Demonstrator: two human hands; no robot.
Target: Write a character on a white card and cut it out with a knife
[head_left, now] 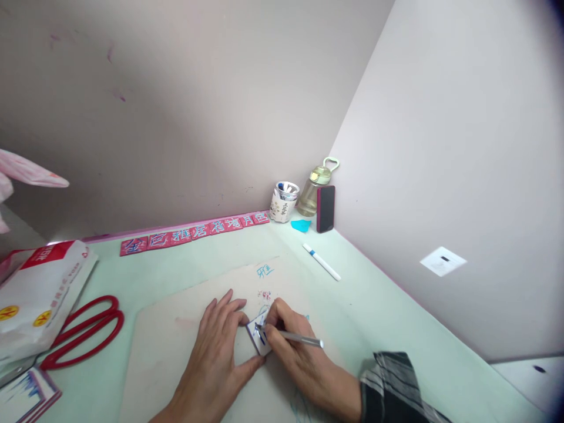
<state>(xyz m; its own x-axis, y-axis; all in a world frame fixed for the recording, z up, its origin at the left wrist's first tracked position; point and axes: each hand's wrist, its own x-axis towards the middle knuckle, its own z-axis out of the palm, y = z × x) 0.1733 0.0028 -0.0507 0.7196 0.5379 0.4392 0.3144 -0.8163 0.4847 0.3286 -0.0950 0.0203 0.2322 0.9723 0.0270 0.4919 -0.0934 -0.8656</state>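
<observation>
My left hand [215,349] lies on the beige sheet, its thumb and index finger braced against the left and lower edges of a small white square tile [265,346]. Dark blue strokes mark the tile's face. In my right hand [293,346] is a slim silver craft knife [304,339], gripped like a pen, its pointed tip on the tile. My right fingers cover part of the tile's right side. Beneath lies the beige sheet [154,341], with blue writing and reddish specks above the tile.
Red tiles with light blue characters [200,230] line the back edge. A pen jar [282,202], bottle [308,197], upright phone [325,208], blue paper piece [301,225] and white marker [321,262] stand or lie right. Left are red-handled scissors [88,335], a white bag [44,299] and stacked cards [29,393].
</observation>
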